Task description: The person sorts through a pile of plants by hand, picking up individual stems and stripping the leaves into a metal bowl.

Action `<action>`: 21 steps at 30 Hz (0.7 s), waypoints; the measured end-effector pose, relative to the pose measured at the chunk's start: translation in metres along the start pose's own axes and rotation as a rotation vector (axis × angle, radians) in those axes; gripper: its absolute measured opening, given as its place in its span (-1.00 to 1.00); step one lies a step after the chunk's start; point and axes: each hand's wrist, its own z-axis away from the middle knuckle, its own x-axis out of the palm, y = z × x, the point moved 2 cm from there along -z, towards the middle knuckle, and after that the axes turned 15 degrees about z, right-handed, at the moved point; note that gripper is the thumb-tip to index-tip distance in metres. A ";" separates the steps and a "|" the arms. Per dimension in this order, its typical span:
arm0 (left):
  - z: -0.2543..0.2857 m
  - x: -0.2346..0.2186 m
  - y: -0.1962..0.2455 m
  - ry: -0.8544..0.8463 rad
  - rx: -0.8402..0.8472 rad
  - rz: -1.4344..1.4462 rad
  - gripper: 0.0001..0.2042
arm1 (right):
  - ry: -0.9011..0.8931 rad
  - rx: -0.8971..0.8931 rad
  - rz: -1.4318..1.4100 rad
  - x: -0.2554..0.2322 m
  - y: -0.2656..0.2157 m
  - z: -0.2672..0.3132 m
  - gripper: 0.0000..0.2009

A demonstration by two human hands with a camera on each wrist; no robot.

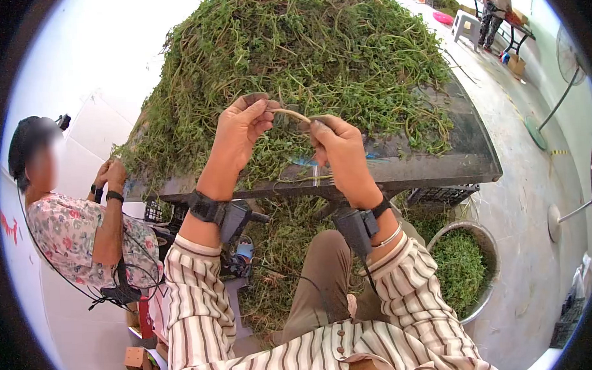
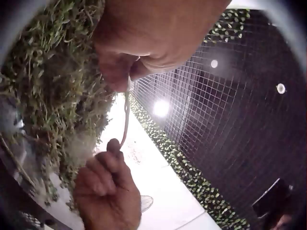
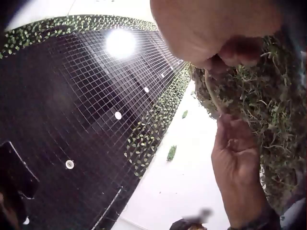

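Note:
Between my hands a pale, thin plant stem (image 1: 292,112) bows slightly upward, without visible leaves. My left hand (image 1: 240,125) pinches one end with thumb and fingers. The other end is pinched by my right hand (image 1: 339,147). In the left wrist view the stem (image 2: 126,115) runs from the near left hand (image 2: 148,36) to the right hand (image 2: 108,191). From the right wrist, the stem (image 3: 214,93) spans to the left hand (image 3: 237,160). Behind both hands a large heap of leafy green plants (image 1: 304,48) covers the dark table (image 1: 464,159).
At my right stands a round metal tub (image 1: 497,263) holding green sprigs. Loose plants (image 1: 274,296) lie under the table around my legs. Another person (image 1: 83,238) works at the left side. A fan (image 1: 565,64) and a white stool (image 1: 465,26) stand farther right.

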 end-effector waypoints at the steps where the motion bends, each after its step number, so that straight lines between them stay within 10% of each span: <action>1: 0.000 -0.002 -0.001 0.015 0.008 -0.021 -0.83 | 0.005 0.022 -0.096 -0.002 0.000 0.000 -0.82; 8: 0.028 -0.009 0.001 0.051 0.039 -0.408 -0.76 | 0.176 -0.010 -0.128 -0.017 -0.006 -0.001 -0.83; 13: 0.061 0.003 -0.046 -0.470 -0.446 -0.710 -0.75 | 0.194 -0.009 -0.180 -0.014 -0.005 0.000 -0.85; 21: 0.035 -0.022 -0.041 -0.307 -0.212 -0.877 -0.75 | 0.086 0.002 -0.251 -0.010 -0.006 0.006 -0.85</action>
